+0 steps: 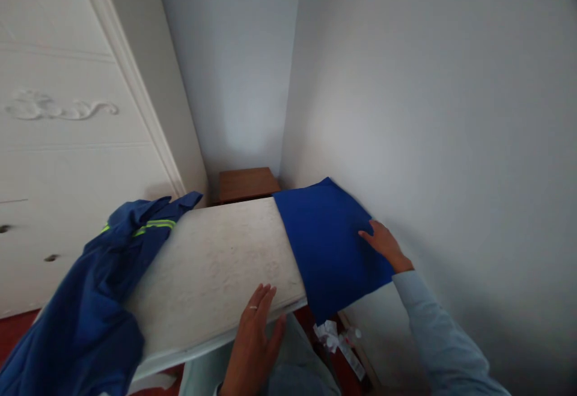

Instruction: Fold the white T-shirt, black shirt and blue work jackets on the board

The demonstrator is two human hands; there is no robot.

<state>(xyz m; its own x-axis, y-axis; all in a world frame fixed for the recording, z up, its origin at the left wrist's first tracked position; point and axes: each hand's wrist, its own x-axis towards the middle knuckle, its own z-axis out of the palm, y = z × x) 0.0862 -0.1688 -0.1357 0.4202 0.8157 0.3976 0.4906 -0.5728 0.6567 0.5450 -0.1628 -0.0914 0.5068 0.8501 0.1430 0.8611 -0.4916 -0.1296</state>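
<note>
A flat, folded bright blue cloth (pixel 327 243) lies on the right end of a white tabletop (pixel 216 264), next to the wall. My right hand (pixel 385 244) rests palm down on the cloth's right edge, fingers spread. My left hand (pixel 255 336), with a ring on one finger, lies flat on the table's near edge just left of the cloth and holds nothing. A crumpled dark blue work jacket (pixel 99 288) with yellow-green reflective stripes is draped over the table's left end.
A white panelled wardrobe door (pixel 67 113) stands at the left. A brown wooden stand (pixel 246 182) sits in the corner behind the table. Plain white walls close in the back and right. Crumpled white paper (pixel 331 333) lies on the red floor below the cloth.
</note>
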